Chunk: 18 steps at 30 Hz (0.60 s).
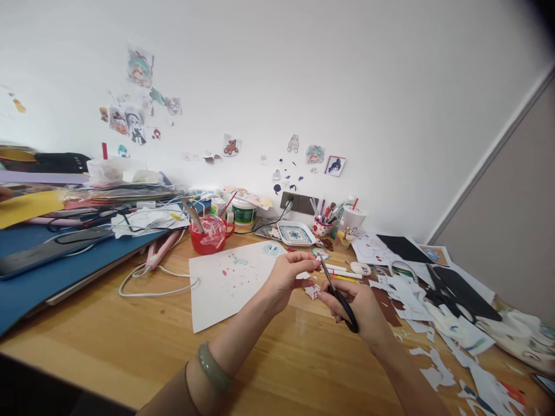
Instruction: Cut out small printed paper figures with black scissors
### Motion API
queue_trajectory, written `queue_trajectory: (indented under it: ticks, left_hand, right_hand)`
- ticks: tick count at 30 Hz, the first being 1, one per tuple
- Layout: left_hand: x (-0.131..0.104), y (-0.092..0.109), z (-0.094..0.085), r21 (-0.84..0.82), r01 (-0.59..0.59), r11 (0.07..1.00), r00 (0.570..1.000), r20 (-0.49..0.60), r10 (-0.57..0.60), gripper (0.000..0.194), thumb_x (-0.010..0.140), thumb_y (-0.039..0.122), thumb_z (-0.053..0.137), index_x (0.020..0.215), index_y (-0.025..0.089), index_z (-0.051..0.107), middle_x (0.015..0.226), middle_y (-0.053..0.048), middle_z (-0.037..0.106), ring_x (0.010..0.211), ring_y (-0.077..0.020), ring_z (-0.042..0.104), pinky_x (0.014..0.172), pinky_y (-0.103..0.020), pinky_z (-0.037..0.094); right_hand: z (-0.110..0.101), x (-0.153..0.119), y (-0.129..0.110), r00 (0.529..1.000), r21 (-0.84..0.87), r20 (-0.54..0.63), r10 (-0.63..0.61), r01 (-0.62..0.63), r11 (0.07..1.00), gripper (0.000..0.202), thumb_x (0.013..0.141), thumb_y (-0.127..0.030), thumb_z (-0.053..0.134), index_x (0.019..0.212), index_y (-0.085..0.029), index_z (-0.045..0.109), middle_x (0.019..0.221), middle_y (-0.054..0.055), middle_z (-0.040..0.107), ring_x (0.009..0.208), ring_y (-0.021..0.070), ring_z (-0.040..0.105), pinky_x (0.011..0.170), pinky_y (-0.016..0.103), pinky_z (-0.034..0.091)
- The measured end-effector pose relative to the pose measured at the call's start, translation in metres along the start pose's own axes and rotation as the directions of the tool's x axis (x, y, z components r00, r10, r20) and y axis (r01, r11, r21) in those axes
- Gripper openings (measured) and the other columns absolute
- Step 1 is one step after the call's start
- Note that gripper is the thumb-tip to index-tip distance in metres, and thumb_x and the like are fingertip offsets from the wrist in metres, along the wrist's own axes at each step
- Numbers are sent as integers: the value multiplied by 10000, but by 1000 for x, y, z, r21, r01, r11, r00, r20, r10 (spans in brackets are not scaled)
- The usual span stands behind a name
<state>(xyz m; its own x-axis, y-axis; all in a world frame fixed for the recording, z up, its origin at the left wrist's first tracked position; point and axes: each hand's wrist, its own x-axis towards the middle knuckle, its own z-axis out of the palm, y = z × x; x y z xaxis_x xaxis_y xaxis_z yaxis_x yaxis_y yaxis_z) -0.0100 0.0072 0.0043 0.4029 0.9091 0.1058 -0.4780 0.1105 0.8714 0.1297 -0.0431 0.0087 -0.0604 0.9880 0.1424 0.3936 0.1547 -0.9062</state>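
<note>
Black-handled scissors (pixel 346 309) are held in my right hand (pixel 364 306), fingers around the handles and blades pointing up and away. My left hand (pixel 284 280) pinches a tiny white paper piece (pixel 318 257) close to the blade tips; its details are too small to make out. Below the fingertips lies a paper scrap with red marks (pixel 313 291). Left of my hands, a white sheet (pixel 212 306) carries small coloured cutouts, among them teal and red ones. A jade-like bangle (pixel 212 368) circles my left wrist.
A red mug (pixel 207 240) and a square blue-patterned dish (pixel 297 233) stand behind the sheet. Pens fill a cup (pixel 322 228) beside a drink cup (pixel 349 225). Paper scraps (pixel 437 370) and other black scissors (pixel 446 294) lie right. A white cable (pixel 151 293) loops at left.
</note>
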Motion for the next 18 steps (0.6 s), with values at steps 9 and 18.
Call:
queue_trajectory:
  ticks: [9, 18]
  left_hand:
    - [-1, 2, 1, 9, -11, 1000, 1000, -1, 11, 236, 529, 317, 708, 652, 148, 599, 691, -15, 552, 673, -109, 489, 555, -203, 400]
    - [1, 1, -1, 2, -15, 1000, 1000, -8, 15, 239, 540, 315, 709, 679, 151, 604, 701, -16, 550, 667, -104, 475, 545, -199, 411]
  right_hand:
    - [-2, 0, 0, 1000, -34, 9, -6, 6, 999, 206, 618, -355, 656, 630, -171, 563, 450, -67, 435, 375, 70, 401, 377, 188, 386]
    - [-4, -1, 0, 1000, -25, 24, 10, -10, 1000, 196, 616, -331, 666, 621, -170, 553, 432, -74, 432, 371, 70, 400, 383, 186, 366]
